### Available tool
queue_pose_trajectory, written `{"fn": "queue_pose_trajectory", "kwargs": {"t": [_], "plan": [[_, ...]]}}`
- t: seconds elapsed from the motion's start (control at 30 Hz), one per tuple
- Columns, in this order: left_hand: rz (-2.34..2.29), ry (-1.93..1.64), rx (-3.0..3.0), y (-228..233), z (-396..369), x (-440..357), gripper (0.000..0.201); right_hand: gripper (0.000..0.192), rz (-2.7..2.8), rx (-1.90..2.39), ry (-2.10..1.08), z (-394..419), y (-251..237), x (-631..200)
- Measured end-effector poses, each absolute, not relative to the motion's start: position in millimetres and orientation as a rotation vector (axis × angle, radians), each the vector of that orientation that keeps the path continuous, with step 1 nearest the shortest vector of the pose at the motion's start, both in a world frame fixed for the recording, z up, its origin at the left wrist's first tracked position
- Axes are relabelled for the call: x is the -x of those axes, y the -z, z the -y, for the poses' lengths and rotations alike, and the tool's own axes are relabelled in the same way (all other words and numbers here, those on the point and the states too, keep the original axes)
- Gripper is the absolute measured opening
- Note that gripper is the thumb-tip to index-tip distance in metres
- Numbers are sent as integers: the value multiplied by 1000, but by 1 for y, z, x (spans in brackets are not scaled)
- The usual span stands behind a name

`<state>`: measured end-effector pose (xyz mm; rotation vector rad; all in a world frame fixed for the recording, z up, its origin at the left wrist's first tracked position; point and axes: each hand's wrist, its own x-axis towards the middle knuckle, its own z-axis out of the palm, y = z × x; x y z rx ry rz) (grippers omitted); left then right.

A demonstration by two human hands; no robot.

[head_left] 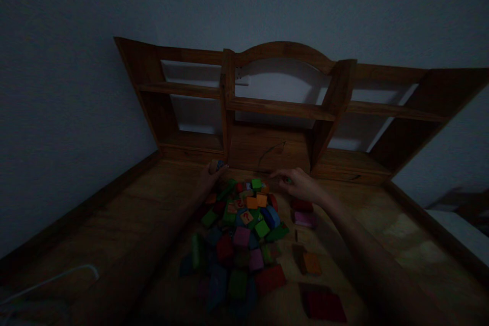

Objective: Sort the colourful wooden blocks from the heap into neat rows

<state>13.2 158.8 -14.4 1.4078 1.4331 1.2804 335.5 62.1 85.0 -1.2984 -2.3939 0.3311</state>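
Many blocks (241,237) heaped on the surface (148,198) before us; our left hand (207,179) has its grip clamped on a printed block (219,164); right hand (301,183) at a green piece (289,181), can't tell if clamped

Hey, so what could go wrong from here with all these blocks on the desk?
The right forearm reaches forward beside the separate blocks, so pulling it back inward might knock the pink block or orange block out of place. The pile of blocks is jumbled, with some pieces resting on others, so a nudge could make them slide. The light is dim, so similar dark colours may be easy to mix up.
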Motion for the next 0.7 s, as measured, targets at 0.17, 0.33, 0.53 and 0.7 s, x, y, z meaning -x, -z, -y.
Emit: {"fn": "queue_pose_trajectory", "kwargs": {"t": [0.17, 0.33, 0.53, 0.7], "plan": [[-1329, -1341, -1314, 18, -160, -14, 51, 34, 2386, 1307, -312, -62, -84, -335], [-1217, -1353, -1339, 22, -158, -15, 52, 32, 2407, 1307, -287, -63, -82, -337], [-1259, -1313, -1413, 26, -162, -15, 51, 30, 2418, 1330, -240, -63, -81, -337], [-1312, -1311, -1429, 27, -164, -14, 47, 30, 2446, 1359, -212, -63, -81, -338]]}}
